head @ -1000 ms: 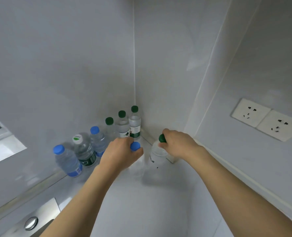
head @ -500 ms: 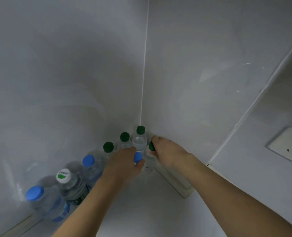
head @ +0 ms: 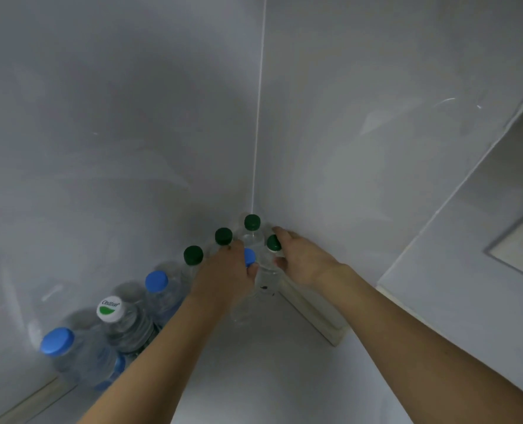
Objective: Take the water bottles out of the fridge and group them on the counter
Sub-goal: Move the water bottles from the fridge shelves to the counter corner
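Head view: bottles massed in the wall corner, two more being added

Row along the left wall, listed left to right. Blue-capped bottle at far left [head: 59, 344], upright on the table [head: 254, 362]. White-capped bottle [head: 110, 308] just beside it, green mark on the lid. Second blue-capped bottle [head: 156, 281] next, then three green-capped bottles: first [head: 193, 255], second [head: 223, 235], and the corner one [head: 252, 222] hard against the wall seam.

Left hand [head: 223, 270]: grip curled round the neck of a further blue-capped bottle [head: 249, 257], set close in front of the green-capped pair. Right hand [head: 303, 258]: grip pinching the neck of a fourth green-capped bottle [head: 273, 242], body clear and standing near the corner, beside the one in the left hand. Cannot tell whether either base touches the table yet.

Wall socket [head: 520, 249] at far right, well apart from the group.

Progress, as a judgement: six bottles grouped, two being placed, so well advanced. Fridge out of view; number remaining inside unknown. Left to do: release both, then check the fridge for more.
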{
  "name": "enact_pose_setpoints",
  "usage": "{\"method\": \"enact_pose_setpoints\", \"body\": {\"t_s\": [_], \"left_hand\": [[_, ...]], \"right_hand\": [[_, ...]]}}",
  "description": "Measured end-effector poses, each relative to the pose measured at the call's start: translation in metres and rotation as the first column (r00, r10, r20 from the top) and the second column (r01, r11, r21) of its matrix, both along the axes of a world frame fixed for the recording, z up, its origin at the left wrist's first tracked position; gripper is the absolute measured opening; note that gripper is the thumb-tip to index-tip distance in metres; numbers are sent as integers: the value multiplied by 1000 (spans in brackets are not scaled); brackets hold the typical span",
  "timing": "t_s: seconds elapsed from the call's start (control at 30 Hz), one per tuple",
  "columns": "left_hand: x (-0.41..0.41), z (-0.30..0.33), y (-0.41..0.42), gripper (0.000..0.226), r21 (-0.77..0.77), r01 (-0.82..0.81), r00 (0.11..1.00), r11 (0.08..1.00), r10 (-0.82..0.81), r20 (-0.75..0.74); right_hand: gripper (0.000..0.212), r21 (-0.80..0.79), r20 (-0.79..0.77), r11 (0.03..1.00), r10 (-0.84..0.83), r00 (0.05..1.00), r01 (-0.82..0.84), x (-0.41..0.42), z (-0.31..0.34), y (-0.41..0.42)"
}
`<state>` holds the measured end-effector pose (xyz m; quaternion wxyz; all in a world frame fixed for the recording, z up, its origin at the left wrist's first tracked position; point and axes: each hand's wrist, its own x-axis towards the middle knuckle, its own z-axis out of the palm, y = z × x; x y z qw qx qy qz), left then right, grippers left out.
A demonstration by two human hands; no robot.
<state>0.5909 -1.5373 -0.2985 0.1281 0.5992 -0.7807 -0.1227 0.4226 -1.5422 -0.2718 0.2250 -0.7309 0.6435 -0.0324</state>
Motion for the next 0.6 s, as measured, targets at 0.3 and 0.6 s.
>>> {"method": "enact_pose_setpoints", "body": {"t_s": [0.3,0.6], "left_hand": [[-17,34,34,60,-82,59,971,995,-39,235],[-115,49,118,50,-45,515,830,856,-484,278]], "right_hand": [[66,-41,165,982,-175,971,184,-42,23,118],[66,-60,103,892,-442,891,449,-123,34,246]]}}
